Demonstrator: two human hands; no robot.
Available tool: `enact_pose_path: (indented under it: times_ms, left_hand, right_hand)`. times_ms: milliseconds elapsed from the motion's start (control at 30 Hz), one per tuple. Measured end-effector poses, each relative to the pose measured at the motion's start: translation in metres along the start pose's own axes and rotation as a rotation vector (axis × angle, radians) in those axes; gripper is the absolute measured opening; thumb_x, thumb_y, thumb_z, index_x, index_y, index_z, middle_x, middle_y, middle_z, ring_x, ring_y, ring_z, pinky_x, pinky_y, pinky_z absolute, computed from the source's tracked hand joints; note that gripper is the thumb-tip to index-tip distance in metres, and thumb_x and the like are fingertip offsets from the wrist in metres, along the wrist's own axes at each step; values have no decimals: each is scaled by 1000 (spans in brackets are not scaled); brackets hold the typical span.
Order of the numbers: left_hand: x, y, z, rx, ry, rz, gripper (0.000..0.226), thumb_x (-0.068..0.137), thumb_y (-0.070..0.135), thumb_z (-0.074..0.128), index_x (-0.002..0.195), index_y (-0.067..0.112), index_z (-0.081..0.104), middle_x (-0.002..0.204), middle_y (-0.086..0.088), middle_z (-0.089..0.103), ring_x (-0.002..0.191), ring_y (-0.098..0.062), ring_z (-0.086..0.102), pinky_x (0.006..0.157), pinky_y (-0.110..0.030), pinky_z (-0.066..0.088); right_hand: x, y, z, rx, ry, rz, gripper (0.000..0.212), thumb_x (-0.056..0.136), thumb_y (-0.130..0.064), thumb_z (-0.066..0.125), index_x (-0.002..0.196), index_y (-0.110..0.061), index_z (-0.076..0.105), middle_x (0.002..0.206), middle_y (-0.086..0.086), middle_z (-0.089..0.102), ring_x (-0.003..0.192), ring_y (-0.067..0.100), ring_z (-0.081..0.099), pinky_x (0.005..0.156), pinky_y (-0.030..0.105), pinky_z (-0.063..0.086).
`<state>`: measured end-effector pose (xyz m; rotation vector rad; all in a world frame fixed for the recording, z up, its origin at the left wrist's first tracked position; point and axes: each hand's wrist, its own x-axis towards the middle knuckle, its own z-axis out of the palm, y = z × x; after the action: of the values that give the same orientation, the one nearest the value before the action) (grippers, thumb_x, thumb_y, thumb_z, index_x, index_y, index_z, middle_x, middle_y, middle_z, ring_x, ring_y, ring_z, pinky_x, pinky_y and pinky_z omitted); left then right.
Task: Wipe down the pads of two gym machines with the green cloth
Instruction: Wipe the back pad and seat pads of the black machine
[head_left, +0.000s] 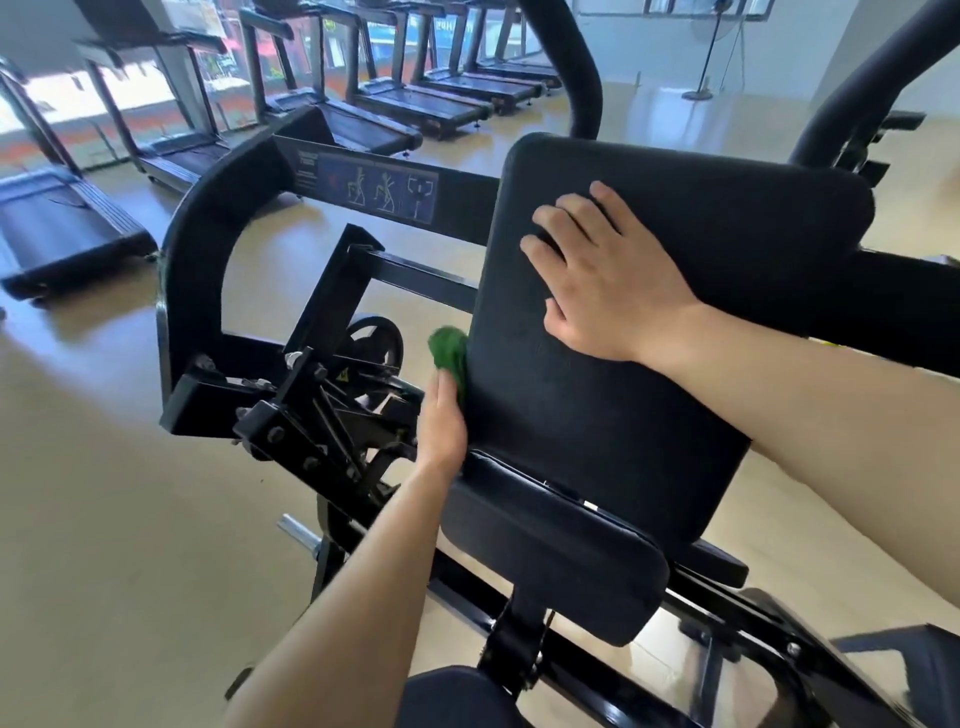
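Closest to the camera, down at 6 o'clock, there's a dark rounded pad (457, 699) poking into the bottom edge, and just past it a smaller black seat pad (561, 566) sitting on the black steel frame (332, 447) of the machine. The person's left hand (441, 423) comes up from about 7 o'clock and is clenched around the green cloth (449, 356), which is bunched up and pressed against the left edge of the big black back pad (597, 405), roughly dead center of the view. Only part of the cloth shows, the rest is tucked behind the pad edge and the fingers. The right arm comes in from 3 o'clock, and the right hand (602, 280) lies flat and open on the upper part of that same back pad, fingers spread, gripping nothing, just resting palm-down on it. Behind the pad at around 11 o'clock a crossbar carries an instruction sticker (376, 189) with little exercise figures. Further out, from 9 to 12 o'clock, a row of treadmills (363, 130) lines the windows on a shiny tan floor (93, 493), and way back at 1 o'clock a standing fan (709, 57) is parked by the wall.
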<state>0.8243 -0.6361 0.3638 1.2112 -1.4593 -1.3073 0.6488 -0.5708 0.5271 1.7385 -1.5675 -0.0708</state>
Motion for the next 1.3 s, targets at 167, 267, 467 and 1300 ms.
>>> enact_pose_path:
  times_ms: [167,267,467,1300]
  left_hand:
    - [6,-6,1,-75,66,-92,43,101,39,36,138,23,53,131,10,58,123,-12,50,113,-33,33]
    - [19,46,8,-51,90,88,24,103,27,36,101,16,58,89,6,57,92,-17,51,88,-36,40]
    - [64,189,43,-17,136,347,25,103,23,40,117,15,58,94,3,60,89,-16,55,79,-31,42]
    - [-63,90,102,657,-2,843,52,103,42,30,154,33,26,167,-4,11,151,-36,12,121,-50,18]
  right_hand:
    - [3,-5,2,-8,-18,-35,64,86,-34,53,142,-3,51,148,22,47,136,44,43,121,61,25]
    - [-3,-5,0,-6,-22,-16,64,86,-35,53,142,-3,52,148,22,47,137,43,44,122,61,24]
    - [-12,23,-19,-7,-28,126,67,88,-35,54,145,-1,47,150,23,43,138,44,41,121,62,23]
    - [-63,56,-35,109,96,249,69,98,-28,43,161,-11,21,161,19,34,143,42,38,121,61,19]
